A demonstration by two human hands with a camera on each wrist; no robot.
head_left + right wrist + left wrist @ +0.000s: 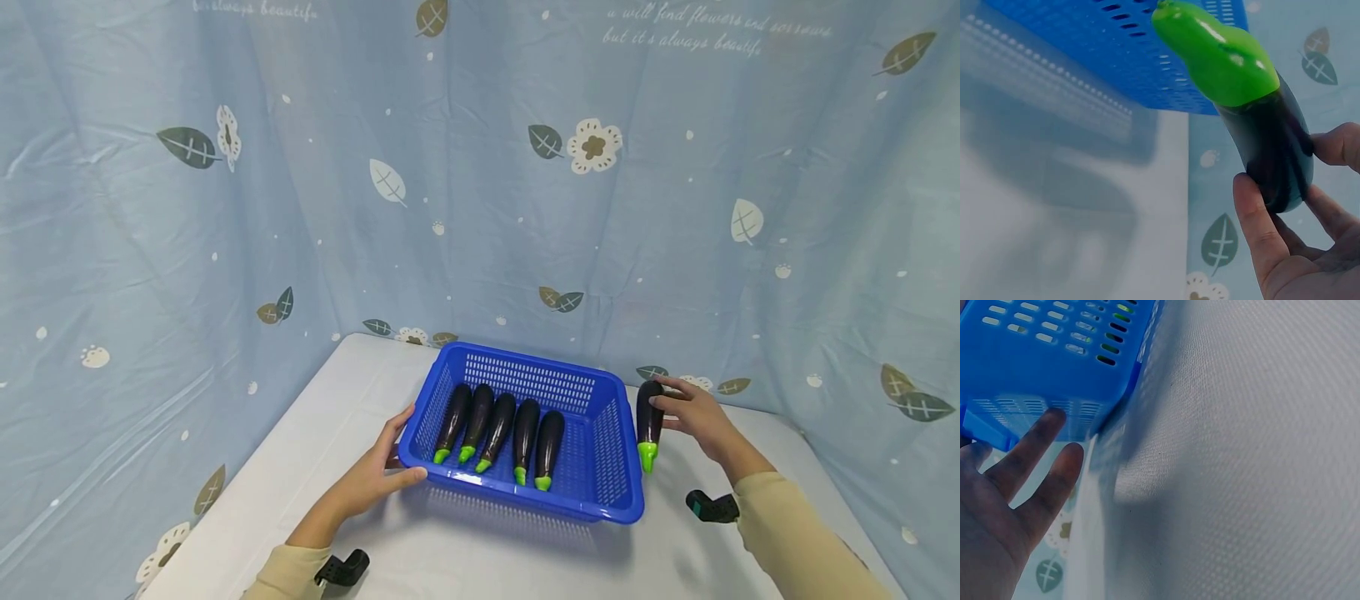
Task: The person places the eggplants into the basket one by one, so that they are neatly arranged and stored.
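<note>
A blue plastic basket (525,493) holds several dark eggplants (498,429) with green stem ends, lying side by side from its left to its middle. At the basket's left front corner my left hand (371,475) grips the rim, its thumb near the front edge. In the left wrist view, two fingers (1054,478) of that hand stretch out beside the basket's wall. My right hand (697,417) holds another eggplant (1272,147) between thumb and fingers by its dark rounded end. This eggplant hangs just outside the basket's right side, green end downward.
A white-covered table (420,558) lies under the basket. Blue curtains (480,167) printed with leaves and flowers rise behind the table and along both sides. A black wrist device (712,507) sits at the right sleeve, and another black device (343,568) at the left sleeve.
</note>
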